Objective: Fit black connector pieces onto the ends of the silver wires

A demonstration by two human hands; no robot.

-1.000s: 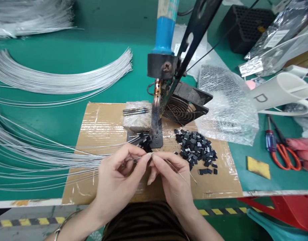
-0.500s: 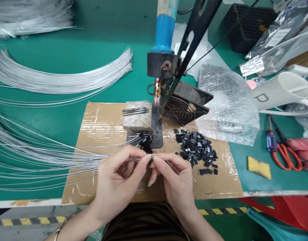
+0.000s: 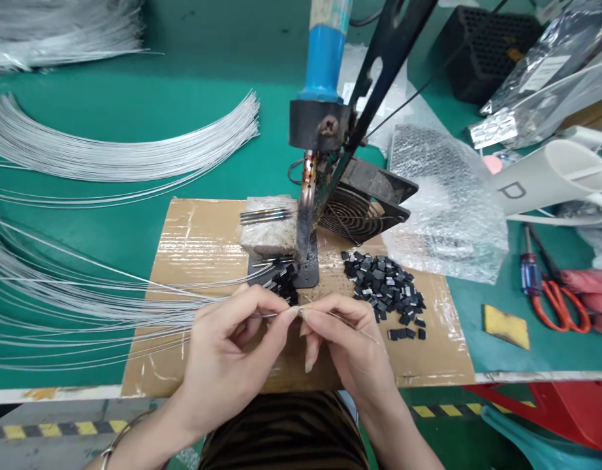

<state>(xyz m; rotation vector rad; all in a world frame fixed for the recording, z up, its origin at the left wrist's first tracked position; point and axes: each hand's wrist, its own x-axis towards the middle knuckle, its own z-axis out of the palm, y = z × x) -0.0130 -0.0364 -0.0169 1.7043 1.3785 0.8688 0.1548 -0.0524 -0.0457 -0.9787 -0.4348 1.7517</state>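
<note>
My left hand (image 3: pixel 232 356) pinches the end of a thin silver wire (image 3: pixel 183 307) between thumb and forefinger. My right hand (image 3: pixel 345 346) meets it fingertip to fingertip, pinching something small at the wire's tip that I cannot make out, and a thin wire also runs out to the right over its fingers. Both hands hover over the taped cardboard sheet (image 3: pixel 198 241) near the table's front edge. Just beyond the fingertips lie several wire ends fitted with small black pieces (image 3: pixel 284 281). A heap of loose black pieces (image 3: pixel 384 287) lies to the right.
A blue-handled soldering iron (image 3: pixel 320 72) hangs in a black stand above a wrapped block (image 3: pixel 266 235), with a small fan (image 3: pixel 360 205) beside it. Bundles of silver wire (image 3: pixel 110 150) fan across the green table. Bubble wrap (image 3: pixel 443 202), red scissors (image 3: pixel 558 303), a screwdriver (image 3: pixel 529 267) and a yellow sponge (image 3: pixel 505 325) lie to the right.
Both hands stay pinched together at the wire tip. They have shifted slightly right and lower, and my right hand's fingers have rolled a little.
</note>
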